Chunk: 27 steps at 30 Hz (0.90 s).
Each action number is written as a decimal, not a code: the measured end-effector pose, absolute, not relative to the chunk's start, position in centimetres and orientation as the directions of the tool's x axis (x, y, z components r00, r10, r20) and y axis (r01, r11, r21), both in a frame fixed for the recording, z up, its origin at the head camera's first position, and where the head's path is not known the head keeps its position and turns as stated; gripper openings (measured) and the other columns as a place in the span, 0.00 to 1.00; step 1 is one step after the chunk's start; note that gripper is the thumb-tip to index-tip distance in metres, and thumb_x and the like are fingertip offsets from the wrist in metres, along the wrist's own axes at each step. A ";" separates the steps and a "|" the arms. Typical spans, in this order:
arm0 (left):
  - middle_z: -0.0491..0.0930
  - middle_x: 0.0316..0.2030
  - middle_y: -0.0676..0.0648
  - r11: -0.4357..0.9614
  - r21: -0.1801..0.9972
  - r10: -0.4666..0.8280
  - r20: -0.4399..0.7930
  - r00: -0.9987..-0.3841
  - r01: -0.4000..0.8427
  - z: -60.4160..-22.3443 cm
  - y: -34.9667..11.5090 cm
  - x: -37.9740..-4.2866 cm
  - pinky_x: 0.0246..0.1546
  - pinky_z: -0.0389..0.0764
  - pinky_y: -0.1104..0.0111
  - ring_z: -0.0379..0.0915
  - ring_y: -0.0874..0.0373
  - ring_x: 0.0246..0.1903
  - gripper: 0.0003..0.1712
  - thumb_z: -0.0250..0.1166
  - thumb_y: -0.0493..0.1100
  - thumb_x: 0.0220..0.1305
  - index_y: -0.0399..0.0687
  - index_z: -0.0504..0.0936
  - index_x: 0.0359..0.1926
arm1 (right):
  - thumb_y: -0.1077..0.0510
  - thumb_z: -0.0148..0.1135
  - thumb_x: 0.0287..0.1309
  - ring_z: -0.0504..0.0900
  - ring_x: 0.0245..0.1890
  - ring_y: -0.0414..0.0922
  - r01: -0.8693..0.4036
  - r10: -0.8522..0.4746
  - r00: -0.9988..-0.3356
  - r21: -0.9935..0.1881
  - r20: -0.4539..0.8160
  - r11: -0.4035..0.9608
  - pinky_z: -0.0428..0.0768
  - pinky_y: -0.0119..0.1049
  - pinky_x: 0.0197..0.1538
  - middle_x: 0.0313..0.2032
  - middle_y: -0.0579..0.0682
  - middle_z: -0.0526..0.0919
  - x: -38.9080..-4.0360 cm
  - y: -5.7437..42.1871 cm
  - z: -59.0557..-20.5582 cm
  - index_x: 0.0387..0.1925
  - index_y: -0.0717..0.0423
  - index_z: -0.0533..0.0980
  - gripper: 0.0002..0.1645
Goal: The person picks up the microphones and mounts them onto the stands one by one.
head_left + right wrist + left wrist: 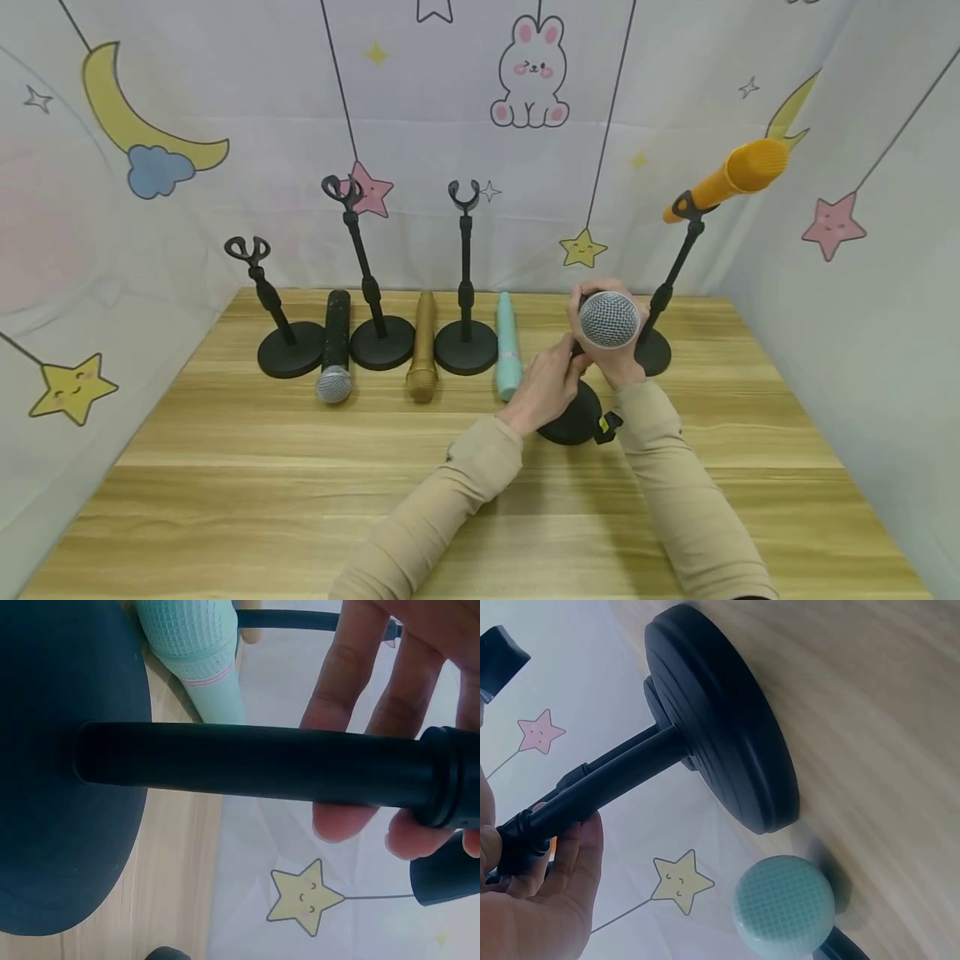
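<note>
My right hand [618, 362] holds a black microphone with a silver mesh head [609, 320], which points up at the head camera. The tail of its black handle [442, 871] shows in the right wrist view, beside the stand's pole. Below, my left hand [546, 385] has its fingers curled round the pole [604, 784] of a black microphone stand, near the collar. That stand's round base [572, 418] is on the table. Hands and microphone hide the stand's clip, so I cannot tell whether the microphone sits in it. A turquoise microphone [507, 346] lies left of the base.
Back right, an orange microphone [738, 173] rests in a stand [663, 292]. To the left are three stands with bare clips [288, 346] [381, 340] [465, 343], a black microphone [337, 346] and a gold one [423, 350]. A printed curtain [450, 108] hangs behind the wooden table [300, 492].
</note>
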<state>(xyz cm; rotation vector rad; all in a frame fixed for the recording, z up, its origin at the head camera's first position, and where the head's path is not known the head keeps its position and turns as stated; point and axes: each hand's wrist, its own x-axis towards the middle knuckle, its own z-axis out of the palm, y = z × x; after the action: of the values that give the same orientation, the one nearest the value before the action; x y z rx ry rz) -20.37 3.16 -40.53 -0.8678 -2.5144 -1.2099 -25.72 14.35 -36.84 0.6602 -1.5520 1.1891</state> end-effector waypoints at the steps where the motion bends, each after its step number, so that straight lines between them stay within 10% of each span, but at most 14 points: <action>1: 0.78 0.30 0.44 0.485 0.640 0.415 0.431 -0.801 0.596 -40.5 3.2 -20.4 0.22 0.65 0.78 0.68 0.63 0.21 0.09 0.50 0.42 0.79 0.41 0.72 0.50 | 0.70 0.65 0.51 0.83 0.29 0.32 -0.864 0.148 -0.329 -0.360 0.933 0.352 0.79 0.19 0.44 0.25 0.63 0.83 -25.7 14.4 -36.8 0.29 0.69 0.81 0.03; 19: 0.77 0.30 0.46 0.492 0.622 0.419 0.444 -0.792 0.609 -40.5 3.3 -20.2 0.24 0.65 0.78 0.67 0.61 0.22 0.11 0.49 0.45 0.80 0.42 0.71 0.48 | 0.77 0.65 0.51 0.82 0.35 0.32 -0.838 -0.012 -0.520 -0.507 0.854 0.201 0.79 0.23 0.45 0.30 0.64 0.81 -24.5 15.2 -36.1 0.31 0.70 0.78 0.06; 27: 0.76 0.28 0.46 0.506 0.618 0.407 0.444 -0.799 0.601 -40.6 3.4 -20.3 0.23 0.64 0.78 0.66 0.63 0.21 0.11 0.49 0.45 0.79 0.42 0.72 0.44 | 0.77 0.64 0.55 0.82 0.38 0.33 -0.803 -0.052 -0.593 -0.587 0.803 0.100 0.80 0.25 0.48 0.36 0.43 0.83 -24.2 15.5 -36.2 0.34 0.71 0.77 0.05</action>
<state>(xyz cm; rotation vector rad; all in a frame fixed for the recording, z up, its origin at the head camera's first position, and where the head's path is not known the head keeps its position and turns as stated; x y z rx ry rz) -20.26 3.45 -40.62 -0.8562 -2.5092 -1.1714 -24.25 15.46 -36.15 0.8398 -1.7614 1.5520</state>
